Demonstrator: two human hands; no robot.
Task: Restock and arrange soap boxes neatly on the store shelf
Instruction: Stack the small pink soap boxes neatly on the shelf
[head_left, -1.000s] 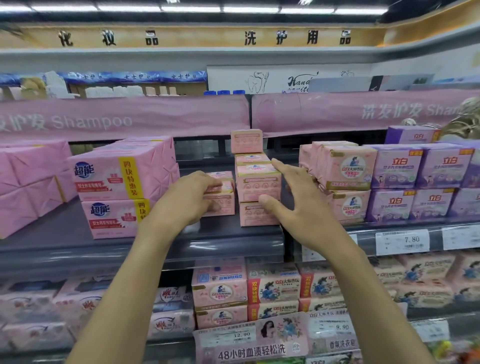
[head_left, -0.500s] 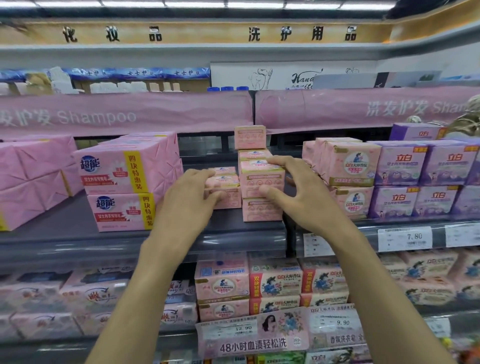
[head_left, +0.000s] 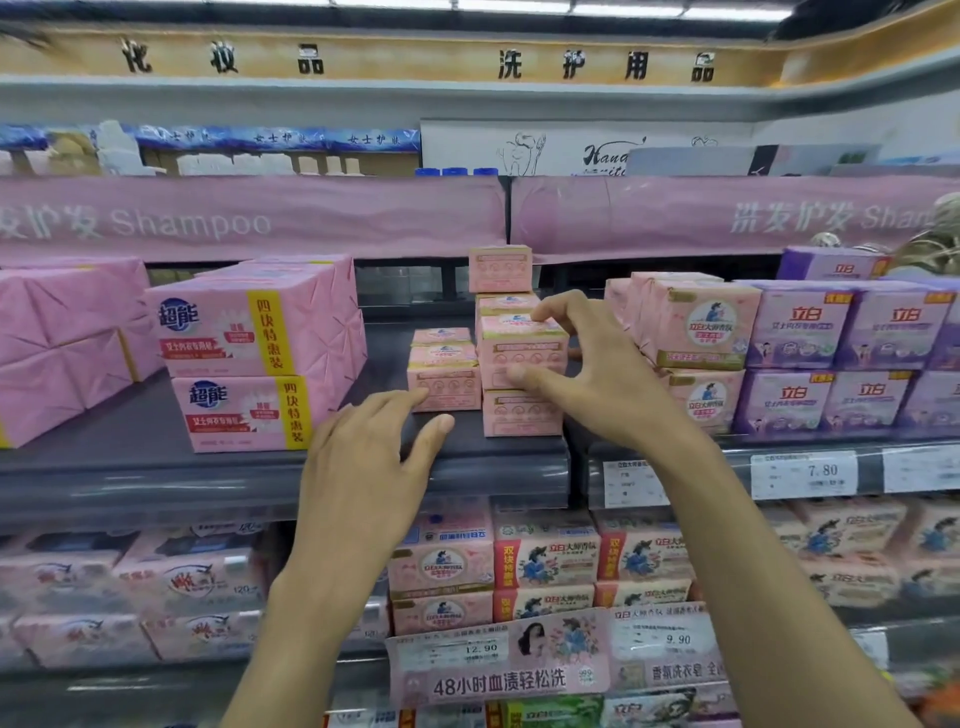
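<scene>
Small pink soap boxes stand in two stacks on the dark shelf (head_left: 156, 457). My right hand (head_left: 597, 379) grips the upper front soap box (head_left: 519, 348) of the taller stack, thumb on its front and fingers over its top. Under it sits another pink box (head_left: 519, 415); behind it the stack rises to a top box (head_left: 500, 267). My left hand (head_left: 363, 457) is just in front of the shorter left stack (head_left: 444, 376), fingers relaxed, fingertips at its lower front corner, holding nothing.
Large pink wrapped four-packs (head_left: 249, 353) stand left on the shelf. Pink and purple soap packs (head_left: 789, 343) fill the right section. A pink Shampoo banner (head_left: 249, 218) hangs overhead. Price tags (head_left: 802, 473) line the shelf edge; more soap packs (head_left: 545, 566) fill the lower shelf.
My left hand has drawn back and down off the shorter stack toward the shelf edge. My right hand has closed over the upper front box of the taller stack.
</scene>
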